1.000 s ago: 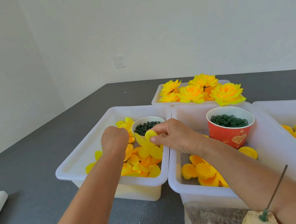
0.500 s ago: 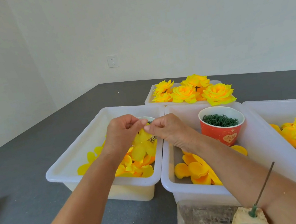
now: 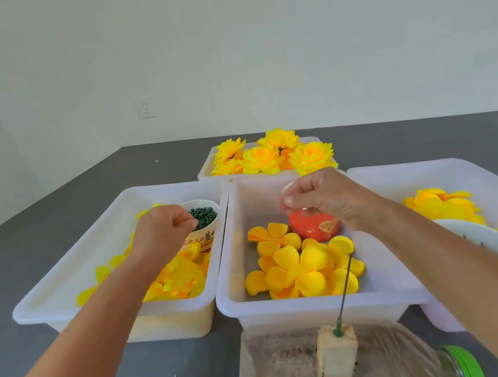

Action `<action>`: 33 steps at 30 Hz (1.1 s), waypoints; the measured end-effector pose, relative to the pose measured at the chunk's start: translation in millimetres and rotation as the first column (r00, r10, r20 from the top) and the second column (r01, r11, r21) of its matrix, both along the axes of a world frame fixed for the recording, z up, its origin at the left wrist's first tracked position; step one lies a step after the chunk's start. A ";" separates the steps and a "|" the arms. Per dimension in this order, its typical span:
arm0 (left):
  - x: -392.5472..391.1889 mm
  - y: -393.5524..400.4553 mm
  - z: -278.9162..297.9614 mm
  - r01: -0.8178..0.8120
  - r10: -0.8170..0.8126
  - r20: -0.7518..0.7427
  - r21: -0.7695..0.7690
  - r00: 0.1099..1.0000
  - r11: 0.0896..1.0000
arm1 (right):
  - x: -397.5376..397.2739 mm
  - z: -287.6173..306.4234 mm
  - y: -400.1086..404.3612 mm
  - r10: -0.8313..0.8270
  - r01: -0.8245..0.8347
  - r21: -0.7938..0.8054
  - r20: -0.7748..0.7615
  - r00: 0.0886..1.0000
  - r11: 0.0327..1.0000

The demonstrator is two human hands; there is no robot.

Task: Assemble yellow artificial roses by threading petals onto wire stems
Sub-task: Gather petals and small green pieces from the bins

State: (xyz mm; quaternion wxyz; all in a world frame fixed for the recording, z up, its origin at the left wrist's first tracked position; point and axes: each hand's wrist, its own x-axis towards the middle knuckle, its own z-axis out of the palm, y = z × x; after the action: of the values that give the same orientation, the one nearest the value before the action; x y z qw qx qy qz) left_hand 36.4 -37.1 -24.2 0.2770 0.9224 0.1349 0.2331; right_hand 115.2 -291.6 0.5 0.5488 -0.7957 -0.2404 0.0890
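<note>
Roses (image 3: 273, 155) in tray (image 3: 205, 170) behind petals (image 3: 299, 268) in bin (image 3: 226, 299)

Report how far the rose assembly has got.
Done: several finished yellow roses fill the far tray. In hand: the left hand reaches into the white cup of green pieces; the right hand hovers over the red cup, fingers pinched; what it holds is unclear. Left: the wire stem stands bare, and loose petals remain in the trays.

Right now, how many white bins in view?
4: left bin with petals and a cup, middle bin, right bin, far bin holding finished roses. None seem hidden.
</note>
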 end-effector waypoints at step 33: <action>28.3 -76.0 5.7 0.554 -0.490 0.267 -0.502 0.830 0.664 | -10.6 -26.5 -6.1 0.003 -0.005 0.126 0.016 1.000 0.992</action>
State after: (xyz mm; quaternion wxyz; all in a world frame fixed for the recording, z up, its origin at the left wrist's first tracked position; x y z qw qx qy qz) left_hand 64.7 -113.2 -18.5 0.5964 0.7848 -0.0885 0.1436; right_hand 104.6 -297.7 -26.0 0.5958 -0.7597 -0.2515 0.0685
